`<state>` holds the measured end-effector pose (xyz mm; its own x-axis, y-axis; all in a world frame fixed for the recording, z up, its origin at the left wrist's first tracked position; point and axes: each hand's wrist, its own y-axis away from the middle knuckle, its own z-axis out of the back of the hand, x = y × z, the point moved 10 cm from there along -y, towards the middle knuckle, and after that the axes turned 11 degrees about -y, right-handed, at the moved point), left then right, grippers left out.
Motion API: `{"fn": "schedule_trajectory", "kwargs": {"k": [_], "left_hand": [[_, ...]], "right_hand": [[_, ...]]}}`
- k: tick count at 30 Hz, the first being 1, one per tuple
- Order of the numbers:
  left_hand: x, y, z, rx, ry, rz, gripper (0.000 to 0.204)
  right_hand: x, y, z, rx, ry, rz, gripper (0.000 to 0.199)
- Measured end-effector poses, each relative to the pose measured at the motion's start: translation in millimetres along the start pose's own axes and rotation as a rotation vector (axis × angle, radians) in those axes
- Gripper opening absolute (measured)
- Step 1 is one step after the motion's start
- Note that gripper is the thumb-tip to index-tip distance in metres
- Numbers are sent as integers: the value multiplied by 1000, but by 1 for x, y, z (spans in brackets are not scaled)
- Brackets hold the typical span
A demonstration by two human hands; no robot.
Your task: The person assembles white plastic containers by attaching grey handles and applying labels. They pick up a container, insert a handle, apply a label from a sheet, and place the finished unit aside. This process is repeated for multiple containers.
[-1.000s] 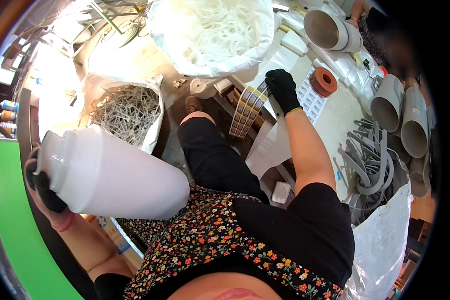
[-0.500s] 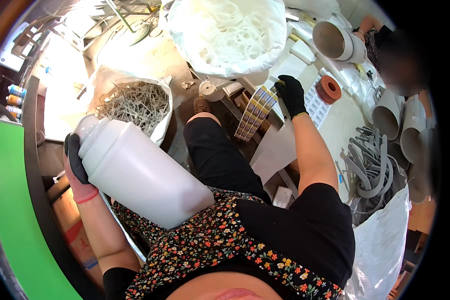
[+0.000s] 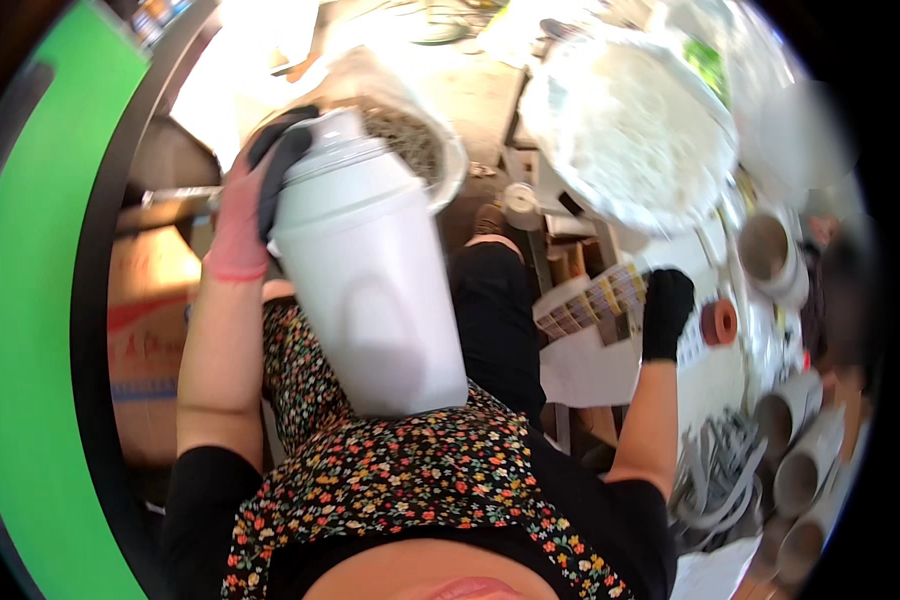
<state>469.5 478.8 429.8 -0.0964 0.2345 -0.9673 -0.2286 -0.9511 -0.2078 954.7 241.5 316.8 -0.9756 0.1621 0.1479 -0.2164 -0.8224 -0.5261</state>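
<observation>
A large white plastic bottle (image 3: 370,280) leans across my lap, its base against my flowered apron (image 3: 420,460) and its neck pointing away from me. My left hand (image 3: 248,205), in a pink and dark glove, is closed around the bottle's upper left side near the neck. My right hand (image 3: 668,315), in a black glove, is closed on the edge of a sheet of small yellow and dark stickers (image 3: 595,303). The sheet slants down to the left, above a white surface. My right fingertips are partly hidden.
Ahead right stands a white bag of pale rings (image 3: 625,130); a sack of thin grey pieces (image 3: 405,140) is behind the bottle. A brown tape roll (image 3: 718,322), grey tubes (image 3: 765,248) and grey strips (image 3: 715,480) lie right. A green panel (image 3: 30,350) edges the left; a blurred person is far right.
The view has swung, so the surroundings shift right. The bottle stands more upright and nearer the middle, still in my left hand. The sticker sheet in my right hand lies at a flatter slant.
</observation>
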Motion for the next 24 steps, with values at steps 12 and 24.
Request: {"fn": "schedule_trajectory", "kwargs": {"k": [12, 24], "left_hand": [[-53, 31, -9, 2, -523, -461, 38], [-64, 62, 5, 155, -617, -611, 66]], "right_hand": [[310, -52, 43, 372, -1578, -237, 14], [350, -50, 28, 426, -1607, -312, 13]]}}
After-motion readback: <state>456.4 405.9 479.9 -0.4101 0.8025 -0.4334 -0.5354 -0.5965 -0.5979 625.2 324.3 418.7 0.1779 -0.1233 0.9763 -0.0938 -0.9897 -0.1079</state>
